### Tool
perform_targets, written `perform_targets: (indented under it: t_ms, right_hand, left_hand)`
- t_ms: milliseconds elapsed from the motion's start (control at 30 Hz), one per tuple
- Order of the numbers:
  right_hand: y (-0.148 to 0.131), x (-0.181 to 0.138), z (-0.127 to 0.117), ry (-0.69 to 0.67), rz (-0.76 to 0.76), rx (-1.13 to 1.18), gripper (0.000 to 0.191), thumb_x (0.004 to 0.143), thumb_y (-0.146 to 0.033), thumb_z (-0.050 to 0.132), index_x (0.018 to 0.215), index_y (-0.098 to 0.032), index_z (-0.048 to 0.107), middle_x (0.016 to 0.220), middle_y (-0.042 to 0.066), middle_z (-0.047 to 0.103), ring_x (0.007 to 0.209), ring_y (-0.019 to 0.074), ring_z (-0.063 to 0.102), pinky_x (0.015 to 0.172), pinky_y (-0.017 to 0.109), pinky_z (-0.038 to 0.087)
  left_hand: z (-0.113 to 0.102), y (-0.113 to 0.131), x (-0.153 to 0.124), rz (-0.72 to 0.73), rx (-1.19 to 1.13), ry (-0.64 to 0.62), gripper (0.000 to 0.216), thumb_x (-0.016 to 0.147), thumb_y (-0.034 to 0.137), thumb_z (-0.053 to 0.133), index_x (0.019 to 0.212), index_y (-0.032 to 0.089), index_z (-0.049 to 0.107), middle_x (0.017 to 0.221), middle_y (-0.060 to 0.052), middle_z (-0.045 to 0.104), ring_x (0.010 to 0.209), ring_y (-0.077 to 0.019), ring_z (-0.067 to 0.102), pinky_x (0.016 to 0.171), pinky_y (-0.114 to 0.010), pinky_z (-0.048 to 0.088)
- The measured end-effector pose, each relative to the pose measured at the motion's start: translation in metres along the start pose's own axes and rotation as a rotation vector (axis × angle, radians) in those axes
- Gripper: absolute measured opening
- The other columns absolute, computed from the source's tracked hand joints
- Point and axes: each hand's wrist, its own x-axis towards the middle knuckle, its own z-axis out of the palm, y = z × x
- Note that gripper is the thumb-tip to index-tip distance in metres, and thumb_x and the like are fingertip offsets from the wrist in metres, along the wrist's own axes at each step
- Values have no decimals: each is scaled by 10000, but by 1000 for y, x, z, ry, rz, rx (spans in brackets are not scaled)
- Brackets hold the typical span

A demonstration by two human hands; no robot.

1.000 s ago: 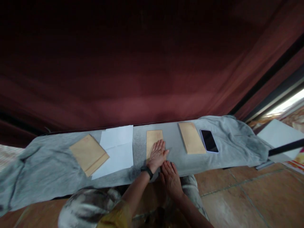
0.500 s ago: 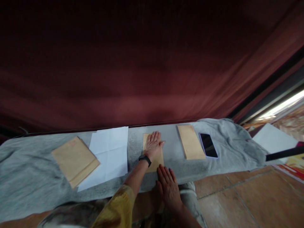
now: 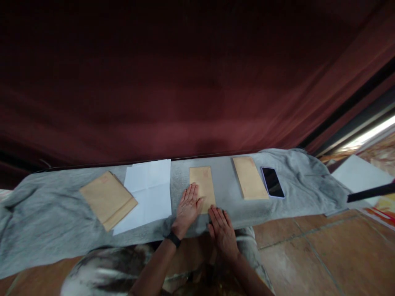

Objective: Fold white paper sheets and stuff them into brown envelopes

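My left hand (image 3: 187, 209) lies flat with fingers stretched out on the grey cloth (image 3: 55, 222), its fingertips at the lower left edge of a brown envelope (image 3: 203, 185). A black band is on that wrist. My right hand (image 3: 222, 231) rests flat and open on the cloth's near edge, just below and right of the same envelope, holding nothing. The two hands are side by side, nearly touching.
A stack of brown envelopes (image 3: 106, 198) lies at the left, partly on white paper sheets (image 3: 148, 193). Another brown envelope (image 3: 249, 177) and a dark phone (image 3: 272, 182) lie to the right. A dark red curtain (image 3: 185, 90) hangs behind. A tiled floor (image 3: 324, 255) is at the right.
My left hand has slid back from the top of the middle envelope to its lower left edge. My right hand has stayed at the cloth's near edge.
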Motion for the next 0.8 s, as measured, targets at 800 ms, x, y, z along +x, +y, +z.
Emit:
perform_targets:
  t_ms: [800]
  right_hand:
    - [51, 160, 53, -308, -133, -91, 541, 1061, -361, 239, 1553, -179, 369, 1622, 113, 333, 1499, 237, 312, 1211, 465, 258]
  left_hand:
    - [-32, 17, -37, 214, -72, -167, 503, 1018, 182, 369, 1519, 224, 395, 1593, -65, 408, 1505, -216, 302, 1253, -449, 258]
